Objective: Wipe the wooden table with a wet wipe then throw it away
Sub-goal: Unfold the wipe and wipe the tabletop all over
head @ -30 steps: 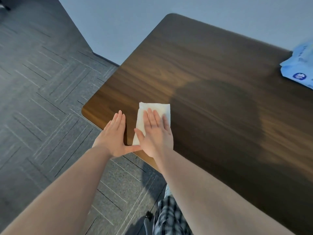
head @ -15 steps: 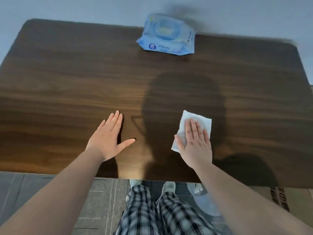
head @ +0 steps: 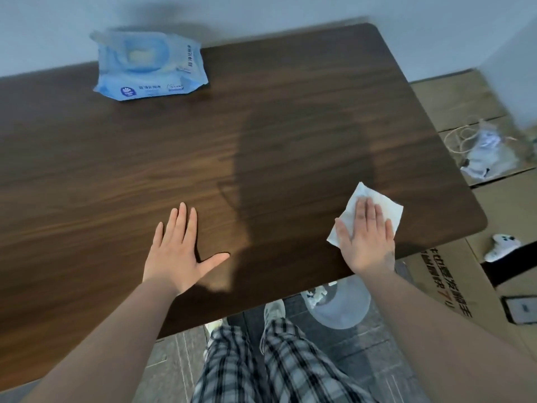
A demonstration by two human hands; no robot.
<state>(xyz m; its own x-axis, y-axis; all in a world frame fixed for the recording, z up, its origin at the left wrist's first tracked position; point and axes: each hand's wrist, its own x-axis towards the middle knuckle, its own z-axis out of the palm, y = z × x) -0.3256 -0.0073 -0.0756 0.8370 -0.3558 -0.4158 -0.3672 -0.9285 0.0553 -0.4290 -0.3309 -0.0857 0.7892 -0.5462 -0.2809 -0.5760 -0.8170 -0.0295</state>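
Room: pale wall behind; flattened cardboard on the floor at the right.
Wooden table: dark brown, rounded corners, fills most of the view.
Legs: plaid trousers at the near edge.
Bin: pale and round, under the table's near edge, below the right wrist.
Wipes pack: blue, lying flat at the far edge.
Left hand: palm down on bare wood, fingers straight and together, thumb spread wide, gripping nothing.
Right hand: flat, fingers extended, pressing the wipe down.
Wet wipe: white, spread on the table near its right front corner, partly under the right hand.
Game controller: white, on the cardboard.
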